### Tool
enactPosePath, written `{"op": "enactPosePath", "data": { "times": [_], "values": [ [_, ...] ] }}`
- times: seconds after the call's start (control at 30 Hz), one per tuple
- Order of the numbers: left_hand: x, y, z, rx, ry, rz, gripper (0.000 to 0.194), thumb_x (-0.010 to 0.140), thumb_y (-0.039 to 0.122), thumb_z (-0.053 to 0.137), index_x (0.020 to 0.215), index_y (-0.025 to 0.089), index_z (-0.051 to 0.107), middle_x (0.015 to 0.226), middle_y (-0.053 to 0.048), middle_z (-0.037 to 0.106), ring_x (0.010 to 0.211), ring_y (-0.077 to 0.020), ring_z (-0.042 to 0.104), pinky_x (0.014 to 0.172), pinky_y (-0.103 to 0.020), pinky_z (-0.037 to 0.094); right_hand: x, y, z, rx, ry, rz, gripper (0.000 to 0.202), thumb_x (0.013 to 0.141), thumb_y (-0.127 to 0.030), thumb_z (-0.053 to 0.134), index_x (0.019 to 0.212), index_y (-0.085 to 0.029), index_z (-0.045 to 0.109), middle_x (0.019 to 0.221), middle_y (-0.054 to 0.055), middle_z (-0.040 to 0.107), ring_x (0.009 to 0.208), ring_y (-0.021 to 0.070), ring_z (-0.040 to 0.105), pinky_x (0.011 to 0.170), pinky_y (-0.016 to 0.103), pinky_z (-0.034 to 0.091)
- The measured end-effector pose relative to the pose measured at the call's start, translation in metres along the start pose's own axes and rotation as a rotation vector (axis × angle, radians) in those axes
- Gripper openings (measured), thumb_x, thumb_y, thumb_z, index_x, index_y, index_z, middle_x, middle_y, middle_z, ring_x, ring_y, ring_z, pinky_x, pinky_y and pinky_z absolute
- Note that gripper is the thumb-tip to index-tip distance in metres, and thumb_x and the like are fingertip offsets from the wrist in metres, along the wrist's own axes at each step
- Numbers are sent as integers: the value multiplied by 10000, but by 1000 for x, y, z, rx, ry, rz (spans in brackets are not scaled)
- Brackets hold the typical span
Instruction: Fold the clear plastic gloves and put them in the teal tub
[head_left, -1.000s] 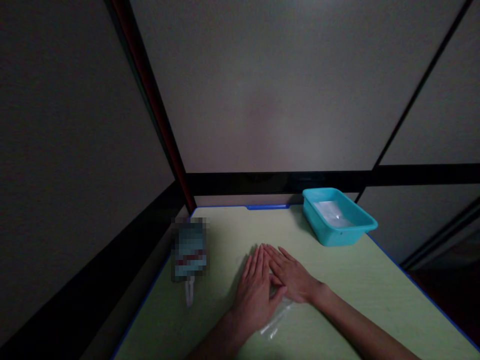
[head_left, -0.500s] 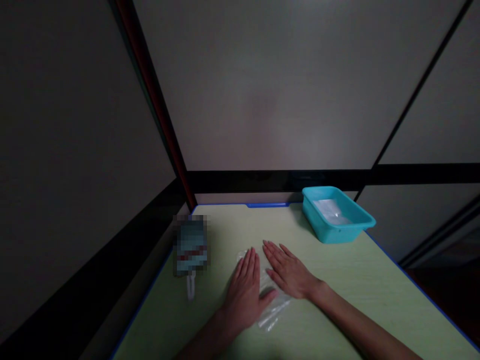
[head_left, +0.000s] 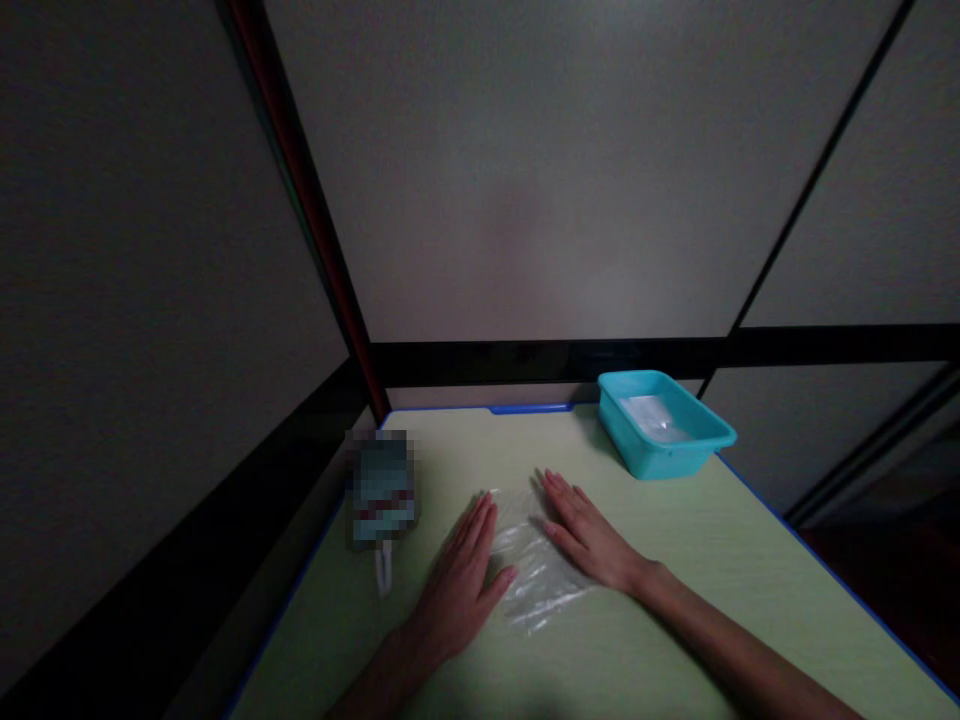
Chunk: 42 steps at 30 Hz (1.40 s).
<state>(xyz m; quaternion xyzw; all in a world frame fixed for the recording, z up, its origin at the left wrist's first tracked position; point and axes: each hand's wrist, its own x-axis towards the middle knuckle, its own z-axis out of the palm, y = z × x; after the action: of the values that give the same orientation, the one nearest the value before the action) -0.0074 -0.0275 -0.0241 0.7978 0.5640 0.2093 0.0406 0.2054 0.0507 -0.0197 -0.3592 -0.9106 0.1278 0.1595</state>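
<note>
A clear plastic bag [head_left: 536, 570] lies spread and wrinkled on the pale green table. My left hand [head_left: 461, 580] rests along the bag's left edge, fingers stretched forward and thumb pointing right over the plastic. On the opposite edge lies my right hand [head_left: 589, 535], its fingers extended toward the far left and its thumb on the plastic. Neither hand grips anything.
A turquoise basket [head_left: 667, 460] with clear plastic inside stands at the table's back right. At the left edge lies a blurred-out item [head_left: 382, 490] with a white loop [head_left: 383, 570]. Walls rise behind and left of the blue-edged table [head_left: 450, 430].
My hands have moved apart, the left one leftward and the right one slightly rightward. More of the plastic shows between them, and it looks wider and flatter.
</note>
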Motion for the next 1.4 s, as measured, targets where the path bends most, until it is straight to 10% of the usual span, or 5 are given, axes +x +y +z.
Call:
{"op": "enactPosePath", "data": {
  "times": [0.23,0.5,1.0,1.4],
  "values": [
    [3,3,-9,-407,92,-33,315,851,222,376,1110,167,546,1123,-72,603,1049,-176,540,915,-328,422,-38,11,-52,-88,-21,-363,285,911,-330,354,1035,-176,559,1012,84,586,979,174,506,823,315,412],
    [6,4,-7,-510,94,-80,228,815,187,419,908,192,628,921,-41,681,875,-173,618,801,-298,481,-57,12,-37,-453,-14,-557,324,930,-168,281,845,-171,594,803,38,612,688,148,522,571,292,378],
    [7,6,-7,-492,74,-94,220,810,178,412,857,197,627,877,-32,683,816,-163,622,753,-281,481,-55,19,-29,-167,-72,-482,345,901,-165,259,1187,-125,448,1219,136,503,1017,172,536,848,317,448],
    [6,6,-7,-579,103,-136,197,812,216,432,838,200,626,840,-28,677,804,-170,615,754,-283,472,-18,25,-24,-49,-44,-453,324,929,-240,267,1037,-146,558,1008,97,610,958,182,530,834,327,426]
  ]
}}
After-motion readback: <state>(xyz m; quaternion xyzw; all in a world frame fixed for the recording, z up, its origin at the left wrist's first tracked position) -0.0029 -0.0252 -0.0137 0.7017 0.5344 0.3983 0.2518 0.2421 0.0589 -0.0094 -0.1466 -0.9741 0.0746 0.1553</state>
